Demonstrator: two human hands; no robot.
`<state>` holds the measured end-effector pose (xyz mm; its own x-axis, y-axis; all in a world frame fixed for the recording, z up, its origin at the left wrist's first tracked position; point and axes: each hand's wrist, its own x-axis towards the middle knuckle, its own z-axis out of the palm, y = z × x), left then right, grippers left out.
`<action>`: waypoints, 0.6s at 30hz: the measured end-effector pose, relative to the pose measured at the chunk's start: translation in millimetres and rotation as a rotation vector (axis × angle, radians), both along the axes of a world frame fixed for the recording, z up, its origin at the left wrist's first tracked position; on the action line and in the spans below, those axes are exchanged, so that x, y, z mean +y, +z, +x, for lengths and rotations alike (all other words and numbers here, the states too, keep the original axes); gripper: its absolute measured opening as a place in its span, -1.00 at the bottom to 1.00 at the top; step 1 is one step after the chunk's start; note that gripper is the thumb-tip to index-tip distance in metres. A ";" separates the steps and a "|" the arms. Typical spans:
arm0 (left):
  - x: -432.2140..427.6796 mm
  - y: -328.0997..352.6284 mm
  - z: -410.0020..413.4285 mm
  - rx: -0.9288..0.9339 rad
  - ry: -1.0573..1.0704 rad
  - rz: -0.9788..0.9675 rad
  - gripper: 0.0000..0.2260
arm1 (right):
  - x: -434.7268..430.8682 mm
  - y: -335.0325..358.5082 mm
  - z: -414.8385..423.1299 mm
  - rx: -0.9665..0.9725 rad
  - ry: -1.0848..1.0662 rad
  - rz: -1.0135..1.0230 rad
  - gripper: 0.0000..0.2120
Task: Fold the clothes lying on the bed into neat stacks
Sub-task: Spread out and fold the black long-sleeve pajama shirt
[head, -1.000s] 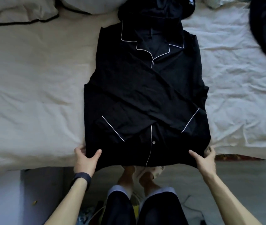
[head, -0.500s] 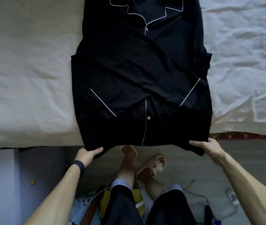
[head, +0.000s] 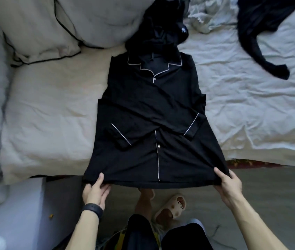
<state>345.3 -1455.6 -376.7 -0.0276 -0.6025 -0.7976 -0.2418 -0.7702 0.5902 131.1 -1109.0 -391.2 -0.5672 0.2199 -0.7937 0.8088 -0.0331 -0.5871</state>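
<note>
Both hands pinched the black shirt (head: 152, 112) by its hem, left hand (head: 95, 191) and right hand (head: 228, 184) at opposite corners, off the bed (head: 53, 109) edge.

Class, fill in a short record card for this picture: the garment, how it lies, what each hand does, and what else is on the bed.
garment: black shirt with white piping
state: flat on the bed, collar at the far end, sleeves folded across the front
left hand: grips the hem's left corner
right hand: grips the hem's right corner
hem: reaches past the bed's near edge
also on bed: pillow; dark garment at far right; dark pile behind the collar
</note>
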 end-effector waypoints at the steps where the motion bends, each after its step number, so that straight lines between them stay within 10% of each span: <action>1: 2.3 10.3 -1.6 0.001 0.031 -0.009 -0.42 | 1.5 12.8 0.5 0.012 -0.017 0.005 -0.85; 18: 72.3 145.0 46.8 -0.184 0.131 -0.111 -0.36 | 52.7 138.8 53.5 0.106 -0.041 0.029 -0.96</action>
<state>392.0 -1383.3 -231.8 0.1957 -0.6756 -0.7108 -0.2553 -0.7349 0.6282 184.6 -1056.3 -252.3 -0.6379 0.2666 -0.7225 0.7402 -0.0466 -0.6707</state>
